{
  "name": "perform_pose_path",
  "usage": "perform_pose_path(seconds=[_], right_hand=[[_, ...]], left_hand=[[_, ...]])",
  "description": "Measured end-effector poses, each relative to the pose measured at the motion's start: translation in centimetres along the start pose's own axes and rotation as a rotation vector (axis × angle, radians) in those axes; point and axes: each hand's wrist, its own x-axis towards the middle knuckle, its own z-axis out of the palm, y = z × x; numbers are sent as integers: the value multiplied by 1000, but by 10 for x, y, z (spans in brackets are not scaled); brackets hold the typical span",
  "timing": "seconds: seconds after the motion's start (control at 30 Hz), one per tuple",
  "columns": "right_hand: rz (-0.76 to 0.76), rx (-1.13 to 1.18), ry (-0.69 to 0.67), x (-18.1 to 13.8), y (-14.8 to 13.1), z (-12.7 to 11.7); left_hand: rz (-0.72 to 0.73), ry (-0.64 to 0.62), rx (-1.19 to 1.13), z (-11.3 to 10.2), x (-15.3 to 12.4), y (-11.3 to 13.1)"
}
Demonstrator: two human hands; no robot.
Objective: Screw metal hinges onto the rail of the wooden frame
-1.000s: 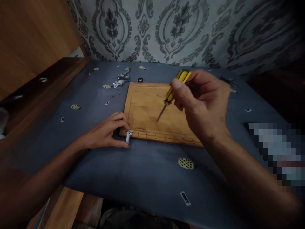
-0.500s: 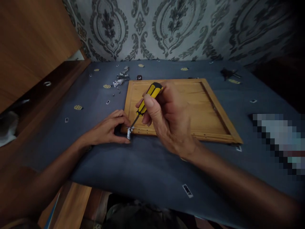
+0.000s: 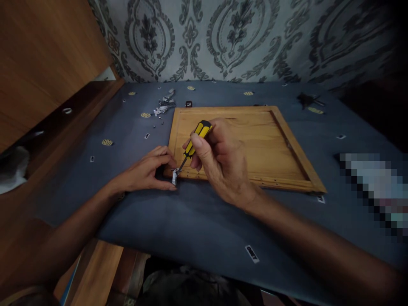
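Observation:
A wooden framed panel [image 3: 255, 140] lies flat on a blue patterned cloth [image 3: 191, 221]. At its near left corner sits a small metal bracket [image 3: 174, 175]. My left hand [image 3: 145, 172] pinches that bracket, thumb and fingers closed on it against the panel's edge. My right hand [image 3: 223, 159] is closed round a yellow-and-black screwdriver [image 3: 194, 142]. The screwdriver slants down to the left and its tip rests on the bracket.
A pile of small metal fittings [image 3: 164, 104] lies on the cloth behind the panel's far left corner. A dark object [image 3: 307, 100] sits at the far right. Wooden furniture [image 3: 41, 63] rises on the left, patterned wallpaper behind. A blurred patch covers the right edge.
My right hand swung the screwdriver from above the panel's middle down and left, so its tip now meets the bracket. My left hand stayed on the bracket.

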Motion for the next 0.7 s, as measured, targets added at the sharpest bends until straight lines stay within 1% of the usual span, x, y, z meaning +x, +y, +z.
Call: perform_pose_path(seconds=[0.3,0.53,0.7], right_hand=[[25,9,5,1,4,0],[27,36,8,1,4,2],[21,26,2,0,5,2]], left_hand=[[13,-14,18,-1,1,0],[42,4,3,-1,0,0],[15,-4,-2,-1,0,1]])
